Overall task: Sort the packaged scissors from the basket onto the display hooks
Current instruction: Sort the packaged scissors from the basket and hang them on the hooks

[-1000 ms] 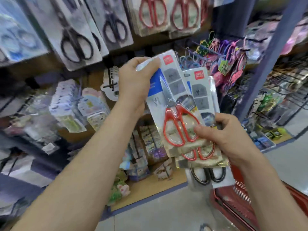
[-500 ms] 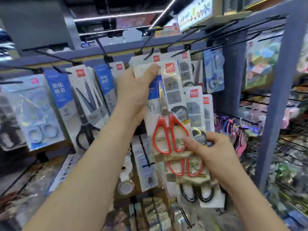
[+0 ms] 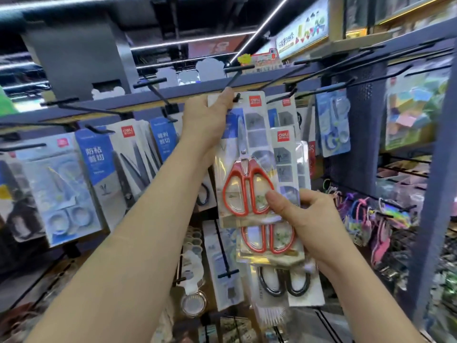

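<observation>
Left hand (image 3: 207, 120): pinches scissors pack (image 3: 244, 154) top — hole right at hook (image 3: 237, 97) tip, long axis vertical.
Right hand (image 3: 309, 219): grips spare packs (image 3: 269, 243) below.

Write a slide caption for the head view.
Left hand holds a red-handled scissors pack at a display hook; right hand grips more packs.

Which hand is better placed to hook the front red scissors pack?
Left hand: it pinches the red scissors pack at its top, by the hook; the right hand holds other packs lower.
</observation>
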The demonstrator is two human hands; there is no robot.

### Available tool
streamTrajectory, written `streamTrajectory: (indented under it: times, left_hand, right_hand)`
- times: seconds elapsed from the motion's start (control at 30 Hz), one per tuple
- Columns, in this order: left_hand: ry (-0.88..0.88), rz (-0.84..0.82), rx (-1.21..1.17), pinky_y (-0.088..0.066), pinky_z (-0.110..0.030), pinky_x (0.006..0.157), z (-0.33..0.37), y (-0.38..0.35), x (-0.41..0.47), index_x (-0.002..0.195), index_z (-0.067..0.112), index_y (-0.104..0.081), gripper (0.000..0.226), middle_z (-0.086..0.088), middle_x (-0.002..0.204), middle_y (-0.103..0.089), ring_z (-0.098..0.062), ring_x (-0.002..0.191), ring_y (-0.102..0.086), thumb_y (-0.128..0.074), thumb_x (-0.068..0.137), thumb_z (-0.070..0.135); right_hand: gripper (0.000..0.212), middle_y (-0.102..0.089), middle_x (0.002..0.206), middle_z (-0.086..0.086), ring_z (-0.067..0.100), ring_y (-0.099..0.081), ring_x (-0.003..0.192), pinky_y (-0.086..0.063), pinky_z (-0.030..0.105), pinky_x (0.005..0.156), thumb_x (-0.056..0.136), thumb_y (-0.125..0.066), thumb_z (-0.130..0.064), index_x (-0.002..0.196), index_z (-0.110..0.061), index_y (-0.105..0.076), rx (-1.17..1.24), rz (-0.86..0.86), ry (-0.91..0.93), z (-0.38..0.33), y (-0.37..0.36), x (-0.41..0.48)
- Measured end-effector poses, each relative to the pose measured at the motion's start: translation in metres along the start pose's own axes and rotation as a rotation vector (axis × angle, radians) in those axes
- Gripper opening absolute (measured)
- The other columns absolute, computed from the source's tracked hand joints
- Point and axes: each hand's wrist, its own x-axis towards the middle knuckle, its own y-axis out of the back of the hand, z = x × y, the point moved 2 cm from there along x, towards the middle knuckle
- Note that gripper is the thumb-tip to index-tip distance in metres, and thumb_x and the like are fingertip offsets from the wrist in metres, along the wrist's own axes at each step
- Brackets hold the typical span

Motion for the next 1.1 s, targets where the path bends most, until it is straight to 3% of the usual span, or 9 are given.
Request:
streamTrajectory:
  times: [0.1, 0.23, 0.37, 0.5, 0.7, 0.8, 0.87, 0.97, 1.1]
  left_hand:
    - [0.021, -0.032, 0.034, -0.059, -0.046, 0.083, -0.008, 0.005, -0.012, 0.113, 0.020, -0.057, 0.014, -0.008, 0.108, -0.071, -0.017, 0.089, -0.070, -0.057, 0.098, 0.020]
    - [-0.062, -0.231, 0.087, -0.061, -0.035, 0.080, -0.025, 0.022, -0.055, 0.138, 0.040, -0.034, 0.066, -0.004, 0.126, -0.064, -0.017, 0.098, -0.070, -0.059, 0.093, -0.001]
    - [-0.064, -0.119, 0.152, -0.060, -0.029, 0.082, -0.039, 0.027, -0.059, 0.140, 0.029, -0.051, 0.059, 0.000, 0.124, -0.065, -0.011, 0.095, -0.069, -0.062, 0.091, -0.002]
    - [-0.122, 0.014, 0.386, -0.051, -0.010, 0.072, -0.056, 0.025, -0.043, 0.141, 0.033, -0.051, 0.058, -0.005, 0.125, -0.066, 0.004, 0.071, -0.058, -0.067, 0.090, 0.009]
    - [-0.183, 0.087, 0.642, -0.048, -0.033, 0.096, -0.070, 0.012, -0.043, 0.142, 0.035, -0.046, 0.056, -0.002, 0.119, -0.064, -0.017, 0.100, -0.061, -0.066, 0.091, 0.024]
    - [-0.324, 0.195, 0.771, -0.030, -0.018, 0.094, -0.053, 0.008, -0.057, 0.137, 0.023, -0.052, 0.048, -0.008, 0.124, -0.051, -0.020, 0.114, -0.048, -0.065, 0.092, 0.025]
    - [-0.368, 0.094, 0.553, -0.042, -0.020, 0.087, -0.036, 0.000, -0.068, 0.129, 0.022, -0.059, 0.036, -0.003, 0.112, -0.058, -0.013, 0.100, -0.055, -0.064, 0.093, 0.025]
    - [-0.058, -0.243, 0.055, -0.055, -0.022, 0.067, -0.014, -0.016, -0.078, 0.112, 0.020, -0.066, 0.022, -0.001, 0.095, -0.071, -0.007, 0.084, -0.069, -0.068, 0.091, 0.026]
    - [0.137, -0.253, -0.187, -0.058, -0.031, 0.066, -0.007, -0.015, -0.078, 0.095, 0.010, -0.068, 0.015, -0.005, 0.089, -0.077, -0.019, 0.082, -0.075, -0.074, 0.083, 0.017]
  right_hand:
    - [0.055, -0.073, 0.082, 0.021, 0.019, -0.070, 0.074, -0.054, 0.033, 0.072, 0.067, -0.075, -0.047, 0.082, 0.005, -0.072, 0.035, -0.020, -0.023, 0.006, -0.004, 0.004]
    - [0.082, -0.062, 0.079, 0.034, 0.021, -0.055, 0.068, -0.048, 0.033, 0.066, 0.066, -0.076, -0.061, 0.088, 0.017, -0.061, 0.016, 0.014, 0.002, 0.011, -0.001, 0.012]
    - [0.100, -0.054, 0.070, 0.034, 0.022, -0.049, 0.066, -0.041, 0.036, 0.064, 0.061, -0.073, -0.078, 0.084, 0.017, -0.055, 0.048, 0.073, -0.007, 0.016, 0.010, 0.009]
    - [0.053, -0.062, 0.055, 0.002, 0.010, -0.055, 0.049, -0.045, 0.020, 0.052, 0.077, -0.073, -0.048, 0.068, 0.003, -0.061, 0.106, 0.209, -0.020, 0.017, 0.037, -0.002]
    - [0.104, -0.054, 0.073, 0.016, 0.023, -0.048, 0.069, -0.040, 0.040, 0.065, 0.055, -0.076, -0.077, 0.082, 0.020, -0.047, 0.098, 0.235, -0.035, 0.015, 0.054, -0.017]
    - [0.078, -0.049, 0.066, 0.010, 0.018, -0.043, 0.063, -0.038, 0.031, 0.059, 0.063, -0.075, -0.069, 0.063, 0.006, -0.051, 0.119, 0.156, -0.012, 0.012, 0.051, -0.023]
    - [0.051, -0.048, 0.060, 0.007, 0.014, -0.043, 0.057, -0.037, 0.023, 0.051, 0.070, -0.071, -0.050, 0.058, -0.003, -0.057, 0.109, 0.094, 0.011, 0.010, 0.048, -0.024]
    - [0.041, -0.054, 0.055, 0.002, 0.010, -0.048, 0.052, -0.039, 0.019, 0.047, 0.071, -0.068, -0.038, 0.057, 0.000, -0.059, 0.102, 0.004, 0.032, 0.002, 0.040, -0.026]
    - [0.046, -0.055, 0.054, -0.003, 0.006, -0.048, 0.052, -0.039, 0.018, 0.048, 0.070, -0.070, -0.042, 0.057, 0.001, -0.058, 0.090, -0.068, 0.078, -0.002, 0.033, -0.022]
